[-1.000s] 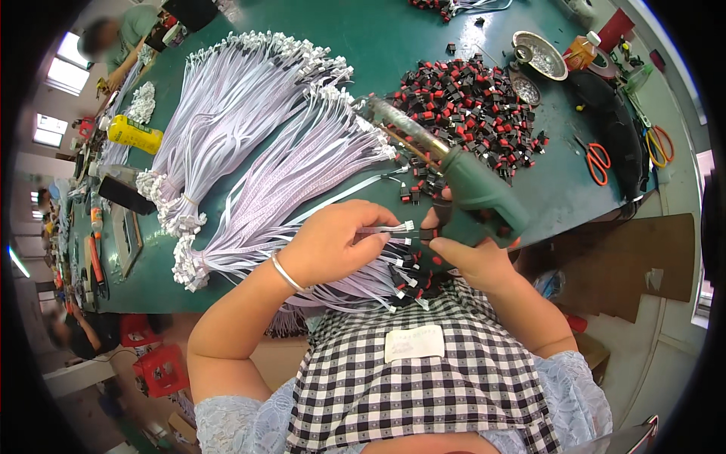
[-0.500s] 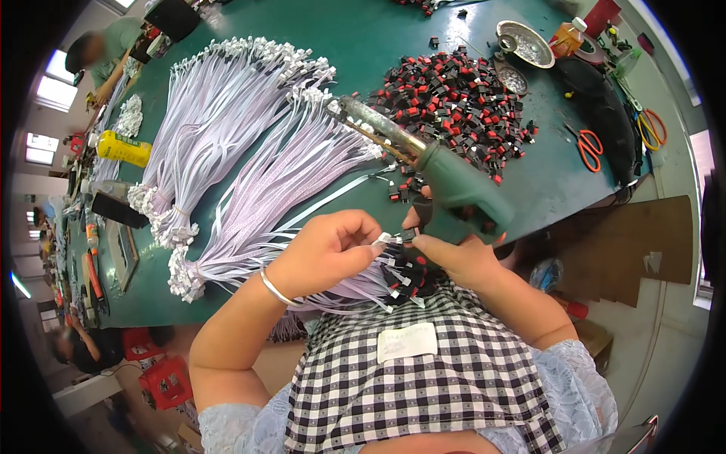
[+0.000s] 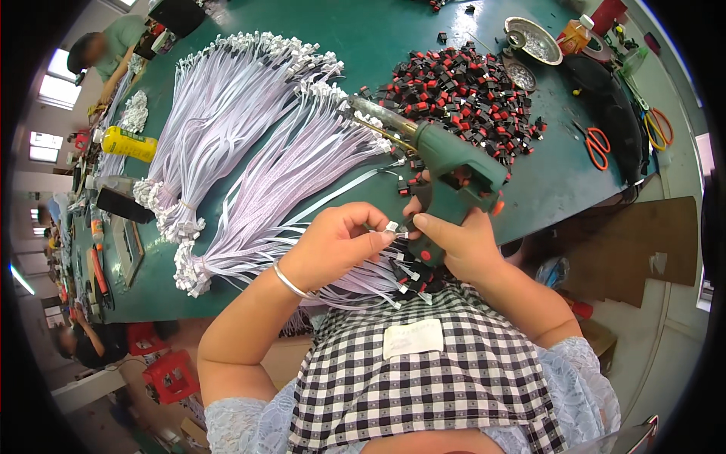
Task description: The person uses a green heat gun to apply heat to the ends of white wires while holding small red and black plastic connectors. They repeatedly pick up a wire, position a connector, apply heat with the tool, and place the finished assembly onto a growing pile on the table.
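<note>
Person's hands: two, one left hand (image 3: 329,246) and one right hand (image 3: 463,240). Green pistol-shaped tool (image 3: 463,159): one. White ribbon-cable bundles (image 3: 227,113): at least two; individual cables too dense to count. Main heap of black-and-red parts (image 3: 461,98): one; pieces too numerous to count. Bottles: at least two, including one yellow bottle (image 3: 130,144). Metal dishes (image 3: 558,58): two. Bracelet (image 3: 291,281): one. Co-workers (image 3: 121,41): at least two.

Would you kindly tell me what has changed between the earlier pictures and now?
The left hand and right hand have drawn closer together. The green gun-shaped tool in the right hand has rolled, so more of its side and handle shows. The left fingers pinch a white connector; no release is visible. The cable bundles, red-and-black parts pile and orange-handled scissors stayed put.
</note>
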The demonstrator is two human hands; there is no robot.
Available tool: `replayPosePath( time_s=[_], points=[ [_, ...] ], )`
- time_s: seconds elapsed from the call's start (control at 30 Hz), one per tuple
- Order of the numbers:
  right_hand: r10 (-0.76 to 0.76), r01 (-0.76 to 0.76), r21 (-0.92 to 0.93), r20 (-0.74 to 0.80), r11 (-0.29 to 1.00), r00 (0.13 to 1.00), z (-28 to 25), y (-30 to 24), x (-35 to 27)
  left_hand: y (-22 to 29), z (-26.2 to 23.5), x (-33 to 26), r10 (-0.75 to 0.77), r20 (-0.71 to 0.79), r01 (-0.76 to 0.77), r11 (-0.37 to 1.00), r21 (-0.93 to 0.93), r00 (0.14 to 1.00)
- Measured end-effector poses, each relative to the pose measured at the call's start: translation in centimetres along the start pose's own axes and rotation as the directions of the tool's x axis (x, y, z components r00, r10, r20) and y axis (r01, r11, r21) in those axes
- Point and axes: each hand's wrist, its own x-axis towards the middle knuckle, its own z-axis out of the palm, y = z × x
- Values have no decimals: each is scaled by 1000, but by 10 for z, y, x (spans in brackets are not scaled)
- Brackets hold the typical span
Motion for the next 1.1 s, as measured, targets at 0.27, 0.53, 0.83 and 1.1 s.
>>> replayPosePath(
  time_s=[0.27,0.53,0.83,1.1],
  points=[
    [0,3,-98,33,995,999,2,1,1,-7,5,5,152,0,-151,983,-100,988],
    [-73,72,-121,-7,990,997,4,4,2,-8,7,9,124,-30,-126,989,-81,992],
    [-86,96,-666,49,739,995,-16,-22,-19,-7,6,15,89,-83,-107,965,-241,993],
    [-52,156,-418,251,895,967,-79,-6,-77,-10,1,19,88,-91,-114,938,-327,992]
  ],
)
